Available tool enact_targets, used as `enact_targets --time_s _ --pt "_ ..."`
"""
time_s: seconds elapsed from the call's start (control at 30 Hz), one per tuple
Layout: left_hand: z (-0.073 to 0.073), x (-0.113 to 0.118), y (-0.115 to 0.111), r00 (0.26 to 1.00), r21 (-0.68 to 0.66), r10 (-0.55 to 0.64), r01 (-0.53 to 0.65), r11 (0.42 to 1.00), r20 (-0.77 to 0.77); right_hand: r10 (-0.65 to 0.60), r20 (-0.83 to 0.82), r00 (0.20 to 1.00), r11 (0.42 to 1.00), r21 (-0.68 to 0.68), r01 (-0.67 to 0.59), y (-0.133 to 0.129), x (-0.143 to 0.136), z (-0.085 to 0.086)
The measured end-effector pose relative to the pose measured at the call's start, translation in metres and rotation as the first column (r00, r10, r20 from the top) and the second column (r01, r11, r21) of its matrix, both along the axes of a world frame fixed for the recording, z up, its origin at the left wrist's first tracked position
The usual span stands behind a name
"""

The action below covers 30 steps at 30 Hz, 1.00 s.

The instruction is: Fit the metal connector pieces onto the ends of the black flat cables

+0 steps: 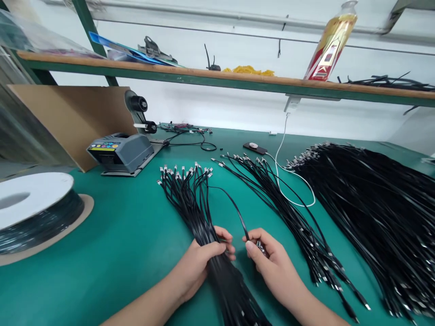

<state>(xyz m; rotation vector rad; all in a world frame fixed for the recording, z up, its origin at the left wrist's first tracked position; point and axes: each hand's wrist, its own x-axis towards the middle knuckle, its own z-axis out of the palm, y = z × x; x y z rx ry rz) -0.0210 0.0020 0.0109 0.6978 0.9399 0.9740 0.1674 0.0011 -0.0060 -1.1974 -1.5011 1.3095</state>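
Observation:
A thick bundle of black cables [190, 208] with white-and-silver plugs at its far end runs toward me down the middle of the bench. Around its middle, my left hand [207, 260] is wrapped, thumb on top. Just right of it, my right hand [268, 258] pinches one black cable [234, 206] between thumb and fingers; that cable arcs up to the plug end of the bundle. Something small and metallic shows in the right palm, too hidden to name. Beyond my right hand lies a smaller cable bunch [285, 203], its plugs at both ends.
A large cable pile [367, 199] covers the right side. On the left stand a cable spool [37, 217], a grey tape dispenser [122, 151] and a cardboard sheet [74, 117]. A white cord [277, 167] leads to a dark device [254, 148]. A shelf [210, 77] holding a bottle [331, 43] spans above.

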Motion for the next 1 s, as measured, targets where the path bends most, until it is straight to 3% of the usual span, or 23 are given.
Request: enact_targets --time_s 0.07,0.13,0.23,0.37,0.57,0.67,0.77,0.87,1.0 --pt "-0.001 0.0 0.0 1.0 0.005 -0.002 0.002 1.0 -0.021 0.06 -0.107 0.992 0.995 -0.076 -0.068 0.0 -0.004 -0.002" --pt "-0.002 0.0 0.0 0.999 0.025 0.009 -0.008 1.0 -0.038 0.122 -0.132 0.984 0.99 -0.054 -0.129 -0.001 -0.01 -0.002" --pt "-0.003 -0.001 0.0 0.999 0.041 0.003 -0.002 0.999 -0.034 0.167 -0.049 0.985 0.986 0.028 -0.166 -0.005 -0.016 0.001" --pt "-0.001 -0.001 0.0 0.995 0.052 0.014 -0.009 0.999 -0.094 0.265 0.026 0.964 0.962 -0.074 -0.263 -0.007 -0.007 0.011" --pt "0.002 0.0 -0.002 0.99 0.014 0.073 -0.072 0.997 -0.124 0.511 0.318 0.799 0.858 -0.13 -0.498 -0.005 0.016 0.032" --pt "-0.003 -0.001 -0.001 0.995 0.017 0.026 -0.024 1.0 -0.097 0.425 0.251 0.87 0.903 -0.056 -0.425 -0.004 0.011 0.026" --pt "-0.009 -0.001 0.001 0.996 0.107 -0.055 0.062 0.992 -0.067 0.222 0.047 0.974 0.974 0.024 -0.223 -0.002 0.001 0.012" --pt "-0.012 0.0 0.003 0.993 0.172 -0.1 0.11 0.979 -0.069 0.084 -0.036 0.996 0.996 0.021 -0.084 -0.001 -0.006 0.002" --pt "-0.011 0.001 0.003 0.99 0.151 -0.091 0.107 0.983 -0.109 0.01 -0.034 0.999 0.998 0.059 -0.008 0.0 -0.008 0.0"
